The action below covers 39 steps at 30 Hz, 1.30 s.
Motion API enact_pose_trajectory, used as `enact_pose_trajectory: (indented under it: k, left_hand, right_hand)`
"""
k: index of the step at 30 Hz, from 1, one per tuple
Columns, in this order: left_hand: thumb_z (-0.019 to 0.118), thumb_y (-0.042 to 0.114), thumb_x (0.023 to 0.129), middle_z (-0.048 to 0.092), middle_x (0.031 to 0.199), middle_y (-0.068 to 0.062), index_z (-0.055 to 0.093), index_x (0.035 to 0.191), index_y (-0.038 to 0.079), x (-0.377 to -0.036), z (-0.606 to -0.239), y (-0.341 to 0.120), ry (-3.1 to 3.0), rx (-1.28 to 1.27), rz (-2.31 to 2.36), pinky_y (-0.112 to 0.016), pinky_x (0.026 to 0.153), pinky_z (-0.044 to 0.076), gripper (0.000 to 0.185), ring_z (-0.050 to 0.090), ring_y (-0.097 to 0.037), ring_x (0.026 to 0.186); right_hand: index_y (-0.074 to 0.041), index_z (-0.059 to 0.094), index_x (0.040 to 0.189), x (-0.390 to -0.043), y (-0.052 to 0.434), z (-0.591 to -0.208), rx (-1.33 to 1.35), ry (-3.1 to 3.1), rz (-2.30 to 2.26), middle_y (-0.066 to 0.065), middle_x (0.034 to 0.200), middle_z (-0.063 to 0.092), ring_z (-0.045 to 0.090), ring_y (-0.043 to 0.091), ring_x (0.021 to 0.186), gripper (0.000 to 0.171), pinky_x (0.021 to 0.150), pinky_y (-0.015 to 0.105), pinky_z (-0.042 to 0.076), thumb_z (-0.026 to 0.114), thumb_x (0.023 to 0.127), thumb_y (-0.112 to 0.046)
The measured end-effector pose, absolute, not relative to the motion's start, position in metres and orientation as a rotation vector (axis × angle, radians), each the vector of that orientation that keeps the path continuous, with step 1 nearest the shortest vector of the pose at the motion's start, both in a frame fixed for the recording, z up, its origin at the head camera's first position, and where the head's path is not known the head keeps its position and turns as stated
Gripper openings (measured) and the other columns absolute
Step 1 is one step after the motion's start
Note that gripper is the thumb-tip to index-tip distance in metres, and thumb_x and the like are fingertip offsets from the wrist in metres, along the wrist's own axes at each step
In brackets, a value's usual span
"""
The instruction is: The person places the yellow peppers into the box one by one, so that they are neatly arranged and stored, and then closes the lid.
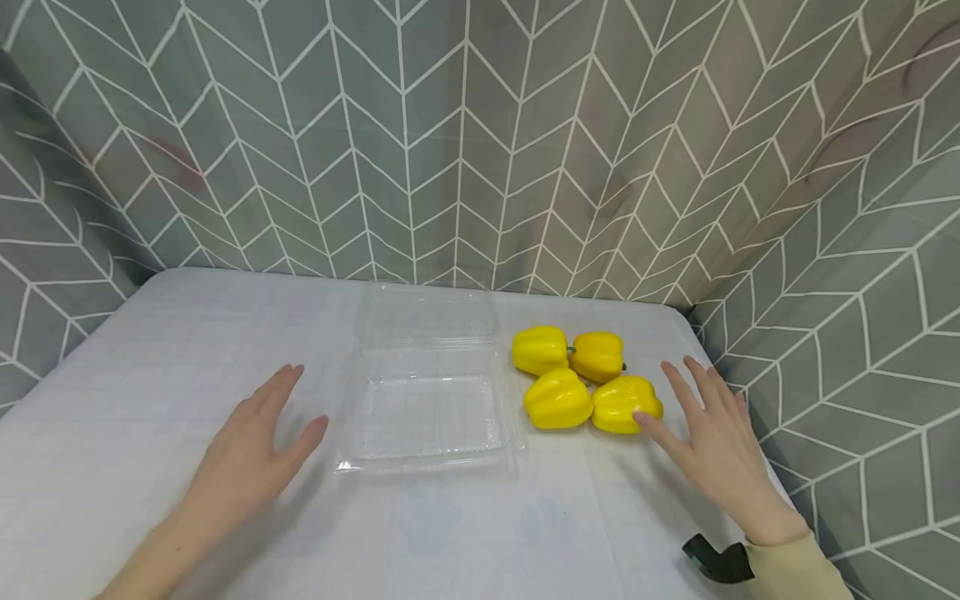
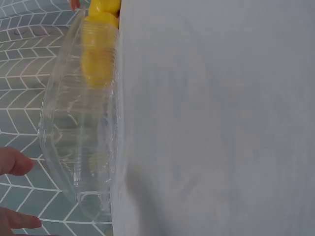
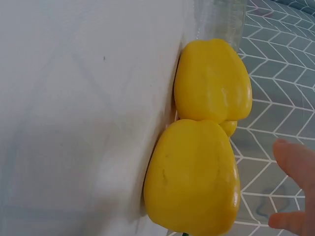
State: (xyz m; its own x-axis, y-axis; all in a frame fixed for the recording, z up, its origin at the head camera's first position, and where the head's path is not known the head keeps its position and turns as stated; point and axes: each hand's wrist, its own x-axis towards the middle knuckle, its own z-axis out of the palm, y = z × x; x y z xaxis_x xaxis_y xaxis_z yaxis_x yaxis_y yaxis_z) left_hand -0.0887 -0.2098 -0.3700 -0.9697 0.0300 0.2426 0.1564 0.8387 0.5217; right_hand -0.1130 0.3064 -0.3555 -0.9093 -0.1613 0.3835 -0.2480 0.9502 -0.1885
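Because the clear plastic container (image 1: 431, 461) lies unfolded, its far half (image 1: 427, 317), apparently the lid, rests laid back and the near tray (image 1: 420, 417) faces up to you with nothing visible inside. Just right of it, on the white-covered counter (image 1: 225, 333), you have four bell peppers, all yellow: a far-left pepper (image 1: 538, 350), a far-right pepper (image 1: 597, 357), a near-left pepper (image 1: 557, 400) and a near-right pepper (image 1: 627, 403). They lie on their sides in a close group; judged by shape, this packing probably limits rolling, and the position leaves the tray uncovered while suiting your right side.

Your left hand (image 1: 243, 454) is raised left of the container, its fingers (image 1: 273, 396) apart and gripping nothing. Your right hand (image 1: 716, 450) is beside the near-right pepper, its fingers (image 1: 682, 389) likewise spread. Its thumb (image 1: 660, 429) overlaps that pepper in the head view, yet the right wrist view shows a gap; no grip is found.

You present no legible brand, label or writing on peppers or container. Any marking on the black wrist piece (image 1: 720, 562) is too small to read.
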Motion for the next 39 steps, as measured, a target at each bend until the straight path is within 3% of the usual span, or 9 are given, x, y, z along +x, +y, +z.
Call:
enact_pose_trajectory:
  k: [8,17,19,22,25,31,33,39]
  left_hand:
    - [0.064,0.05,0.095,0.039,0.156,-0.018,0.026,0.159,0.016,-0.087,-0.373,-0.198,-2.881,-0.122,-1.072,-0.061,0.096,0.049,0.082,0.059,-0.047,0.119]
    - [0.07,0.024,0.095,0.039,0.156,-0.016,0.028,0.157,0.012,-0.086,-0.386,-0.191,-2.687,-0.304,-1.405,-0.038,0.097,0.055,0.075,0.054,-0.035,0.129]
    - [0.07,0.021,0.095,0.04,0.156,-0.016,0.03,0.156,0.011,-0.086,-0.388,-0.19,-2.654,-0.312,-1.453,-0.029,0.096,0.055,0.074,0.055,-0.027,0.129]
    - [0.07,0.016,0.095,0.042,0.155,-0.016,0.033,0.155,0.008,-0.085,-0.392,-0.188,-2.595,-0.33,-1.517,-0.015,0.094,0.052,0.07,0.055,-0.004,0.127]
    - [0.068,0.012,0.096,0.043,0.153,-0.018,0.035,0.153,0.004,-0.085,-0.395,-0.187,-2.542,-0.356,-1.562,-0.008,0.093,0.049,0.067,0.049,0.013,0.121]
    - [0.065,0.008,0.097,0.044,0.153,-0.019,0.038,0.152,0.0,-0.085,-0.399,-0.186,-2.483,-0.366,-1.663,-0.009,0.091,0.05,0.061,0.052,0.012,0.121]
    - [0.064,0.006,0.097,0.047,0.152,-0.013,0.038,0.151,-0.001,-0.085,-0.4,-0.186,-2.451,-0.373,-1.705,-0.011,0.091,0.051,0.06,0.054,0.01,0.121]
    - [0.064,0.002,0.096,0.051,0.141,0.025,0.041,0.15,-0.002,-0.084,-0.403,-0.186,-2.39,-0.391,-1.759,-0.011,0.09,0.052,0.059,0.057,0.007,0.12]
  right_hand:
    - [-0.011,0.039,0.153,-0.119,0.3,-0.361,0.332,-2.754,0.406,0.025,0.153,0.036,0.035,0.052,0.134,0.08,0.103,0.075,0.03,0.073,0.089,-0.047]
    - [-0.01,0.038,0.153,-0.124,0.299,-0.37,0.372,-2.772,0.543,0.023,0.156,0.034,0.036,0.051,0.135,0.08,0.097,0.076,0.035,0.074,0.089,-0.042]
    - [-0.01,0.038,0.153,-0.126,0.299,-0.373,0.378,-2.777,0.569,0.022,0.156,0.034,0.036,0.051,0.136,0.08,0.098,0.076,0.036,0.075,0.089,-0.041]
    - [-0.007,0.039,0.152,-0.128,0.299,-0.378,0.386,-2.774,0.599,0.021,0.157,0.033,0.036,0.05,0.137,0.08,0.099,0.075,0.036,0.076,0.089,-0.039]
    - [-0.006,0.041,0.15,-0.13,0.299,-0.383,0.402,-2.756,0.63,0.021,0.156,0.033,0.036,0.05,0.137,0.078,0.1,0.074,0.036,0.077,0.088,-0.036]
    - [-0.006,0.042,0.15,-0.132,0.3,-0.391,0.443,-2.72,0.672,0.021,0.156,0.035,0.037,0.05,0.137,0.076,0.101,0.073,0.036,0.078,0.088,-0.029]
    - [-0.006,0.041,0.151,-0.132,0.3,-0.394,0.45,-2.716,0.683,0.021,0.156,0.034,0.037,0.05,0.137,0.076,0.102,0.072,0.036,0.078,0.088,-0.028]
    - [-0.005,0.04,0.151,-0.131,0.299,-0.398,0.47,-2.697,0.696,0.019,0.156,0.035,0.038,0.048,0.137,0.078,0.102,0.07,0.039,0.079,0.087,-0.025]
